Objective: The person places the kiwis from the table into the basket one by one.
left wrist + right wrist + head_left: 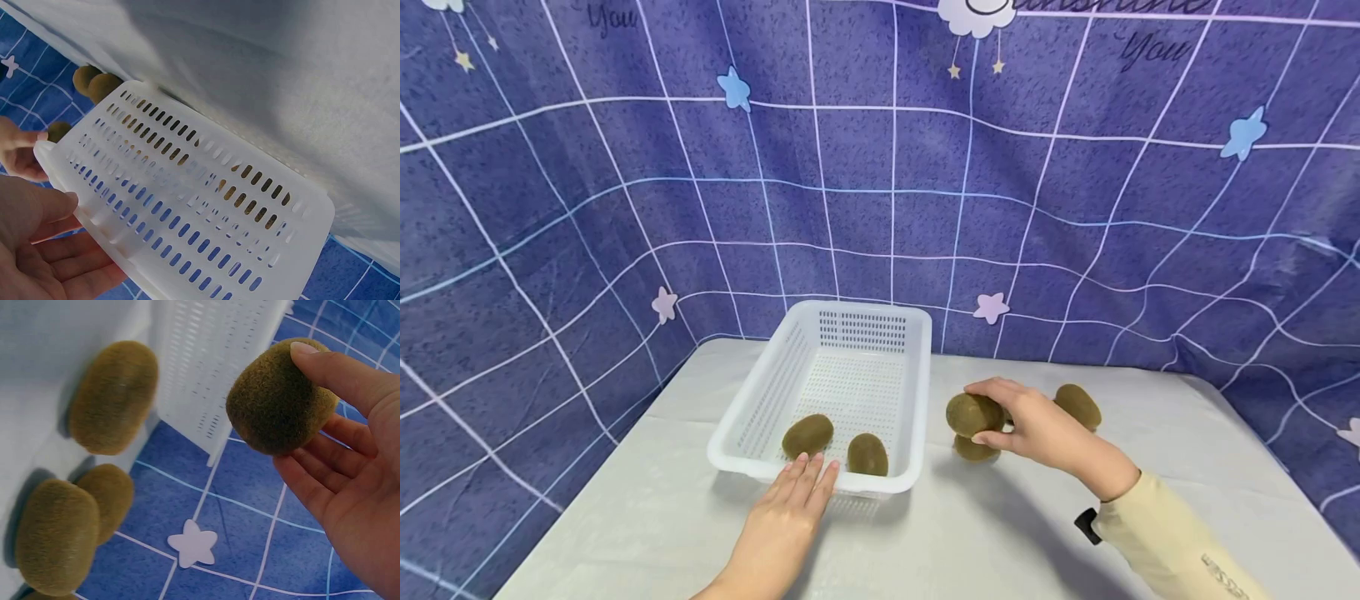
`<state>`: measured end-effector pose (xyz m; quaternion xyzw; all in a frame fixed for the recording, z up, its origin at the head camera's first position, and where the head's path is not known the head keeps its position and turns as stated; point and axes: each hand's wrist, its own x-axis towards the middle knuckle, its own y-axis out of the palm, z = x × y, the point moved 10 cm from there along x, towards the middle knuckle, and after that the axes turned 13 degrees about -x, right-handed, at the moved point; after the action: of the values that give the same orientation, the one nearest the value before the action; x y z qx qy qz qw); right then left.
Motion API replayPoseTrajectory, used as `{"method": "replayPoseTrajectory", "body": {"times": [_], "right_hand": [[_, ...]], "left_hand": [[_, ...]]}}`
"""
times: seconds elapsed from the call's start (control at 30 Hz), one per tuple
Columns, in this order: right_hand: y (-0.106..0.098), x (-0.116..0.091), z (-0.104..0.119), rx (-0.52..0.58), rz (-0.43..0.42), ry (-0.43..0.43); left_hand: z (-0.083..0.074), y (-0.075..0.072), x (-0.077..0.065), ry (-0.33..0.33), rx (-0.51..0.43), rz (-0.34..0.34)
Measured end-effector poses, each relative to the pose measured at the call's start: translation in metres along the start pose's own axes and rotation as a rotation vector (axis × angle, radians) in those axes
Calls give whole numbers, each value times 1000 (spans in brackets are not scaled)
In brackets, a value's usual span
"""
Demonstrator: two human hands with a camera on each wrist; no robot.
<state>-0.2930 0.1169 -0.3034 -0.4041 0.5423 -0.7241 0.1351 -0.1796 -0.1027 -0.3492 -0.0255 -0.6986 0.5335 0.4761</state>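
Note:
My right hand (1037,425) grips a brown fuzzy kiwi (973,415) between thumb and fingers, raised over the table to the right of the basket; the right wrist view shows this kiwi (281,397) close up. Another kiwi (976,449) lies just below it, partly covered in the head view. My left hand (786,517) rests its straight fingers on the front rim of a white perforated plastic basket (922,375). In the left wrist view the thumb (59,203) lies along the rim. Inside the basket, near its front wall, are two kiwis, one left (808,436) and one right (868,455).
Another kiwi (1078,406) lies behind the right wrist, and the right wrist view shows several on the white table (647,533). A purple-blue gridded curtain (865,225) with stars hangs behind and beside the table.

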Motion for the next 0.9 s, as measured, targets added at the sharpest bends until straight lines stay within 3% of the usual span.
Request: {"method": "replayPoseTrajectory", "body": {"times": [0.23, 0.5, 0.7, 0.9], "right_hand": [[-10, 21, -8, 150, -3, 57], [-16, 58, -19, 362, 9, 195], [-4, 83, -26, 537, 47, 297], [16, 100, -32, 597, 101, 442]], "left_hand": [[0, 1, 0, -2, 0, 3], [0, -2, 0, 0, -7, -27], [1, -2, 0, 0, -5, -39], [2, -5, 1, -21, -9, -42]]}}
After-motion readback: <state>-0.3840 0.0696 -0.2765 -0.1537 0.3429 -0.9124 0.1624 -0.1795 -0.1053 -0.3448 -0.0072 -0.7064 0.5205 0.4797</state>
